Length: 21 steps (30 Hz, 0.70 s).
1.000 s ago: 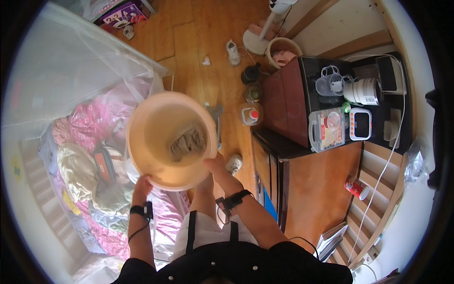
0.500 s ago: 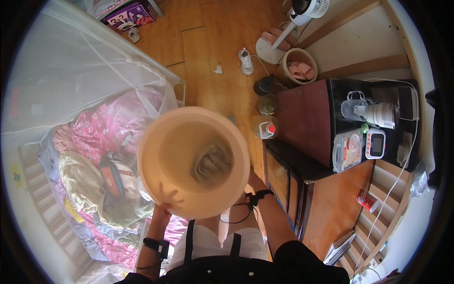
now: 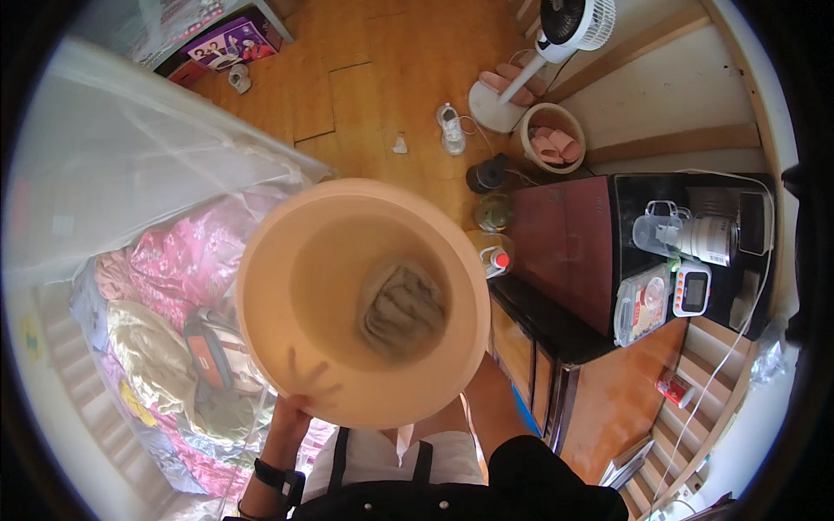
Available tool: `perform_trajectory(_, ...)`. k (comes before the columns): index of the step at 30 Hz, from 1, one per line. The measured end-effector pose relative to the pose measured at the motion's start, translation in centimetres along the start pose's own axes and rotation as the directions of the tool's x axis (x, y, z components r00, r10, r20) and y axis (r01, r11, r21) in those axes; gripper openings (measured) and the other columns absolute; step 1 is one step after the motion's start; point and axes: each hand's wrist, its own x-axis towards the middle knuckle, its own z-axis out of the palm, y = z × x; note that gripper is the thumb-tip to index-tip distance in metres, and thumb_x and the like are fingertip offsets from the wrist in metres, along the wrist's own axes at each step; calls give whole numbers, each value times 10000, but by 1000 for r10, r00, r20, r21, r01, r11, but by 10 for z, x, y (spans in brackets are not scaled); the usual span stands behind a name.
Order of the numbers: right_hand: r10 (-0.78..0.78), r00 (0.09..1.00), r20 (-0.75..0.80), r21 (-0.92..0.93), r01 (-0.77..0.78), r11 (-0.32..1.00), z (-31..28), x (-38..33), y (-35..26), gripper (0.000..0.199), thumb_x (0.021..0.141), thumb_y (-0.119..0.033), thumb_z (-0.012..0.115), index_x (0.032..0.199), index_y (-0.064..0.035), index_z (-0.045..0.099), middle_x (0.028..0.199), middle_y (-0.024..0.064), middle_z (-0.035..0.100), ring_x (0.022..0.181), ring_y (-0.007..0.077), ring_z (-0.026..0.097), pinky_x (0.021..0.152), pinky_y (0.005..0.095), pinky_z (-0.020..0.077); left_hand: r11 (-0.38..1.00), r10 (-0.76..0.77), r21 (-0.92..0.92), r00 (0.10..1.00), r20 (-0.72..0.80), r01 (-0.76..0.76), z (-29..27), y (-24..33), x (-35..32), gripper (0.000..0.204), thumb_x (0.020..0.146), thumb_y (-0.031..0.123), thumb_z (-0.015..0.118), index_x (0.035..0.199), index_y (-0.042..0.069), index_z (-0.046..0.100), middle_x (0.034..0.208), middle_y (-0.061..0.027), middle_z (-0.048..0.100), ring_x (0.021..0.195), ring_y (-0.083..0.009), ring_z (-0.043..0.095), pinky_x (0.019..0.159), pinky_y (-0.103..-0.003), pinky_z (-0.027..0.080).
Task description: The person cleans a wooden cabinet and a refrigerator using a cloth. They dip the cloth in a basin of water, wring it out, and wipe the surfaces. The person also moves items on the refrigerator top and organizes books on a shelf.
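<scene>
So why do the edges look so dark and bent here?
Head view: a fisheye lens gives the black round border and curves the cabinet edges; daylight is soft, the basin is thin enough that fingers of the left hand show through as shadows.

The left hand is raised in front of the chest, thumb over a rim and fingers pressed flat underneath, their shadows showing through. Its forearm rises from the lower edge with a dark wrist band. The right forearm reaches up, its hand hidden
</scene>
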Motion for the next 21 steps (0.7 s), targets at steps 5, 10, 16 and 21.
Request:
perform_trajectory(5, -8, 1000, -14, -58, 8, 998, 10, 18, -32, 621, 875, -256, 726, 1408, -56, 478, 1215, 99, 639, 1048, 206, 643, 809, 327, 546, 999, 40, 34, 999, 1, -40, 39, 33, 9, 807, 748, -29, 552, 1518, 18, 314, 1445, -202, 502, 1305, -381, 524, 1064, -491, 490)
perform_trajectory(10, -13, 999, -33, -94, 10, 996, 41, 28, -46, 607, 882, -254, 719, 1404, -58, 479, 1216, 98, 637, 1050, 209, 643, 816, 329, 546, 998, 12, -64, 999, -40, -15, 46, 58, 15, 899, 719, -96, 503, 1563, 79, 248, 1448, -195, 491, 1317, -380, 513, 1064, -496, 491)
perform_trajectory(16, 9, 999, -50, -133, -15, 991, 64, 58, -78, 589, 891, -251, 711, 1399, -61, 480, 1217, 98, 634, 1053, 213, 644, 823, 330, 546, 996, 89, 36, 995, -41, -87, 81, 98, 26, 772, 739, -18, 553, 1484, -16, 352, 1435, -203, 511, 1320, -386, 511, 1077, -514, 479)
perform_trajectory(21, 13, 999, -42, -159, -20, 987, 76, 97, -115, 575, 898, -248, 704, 1394, -63, 481, 1217, 98, 632, 1056, 216, 644, 830, 332, 546, 992, 122, 50, 988, -89, -118, 147, 140, 31, 842, 743, -13, 553, 1538, 30, 275, 1453, -233, 486, 1314, -425, 507, 1069, -541, 488)
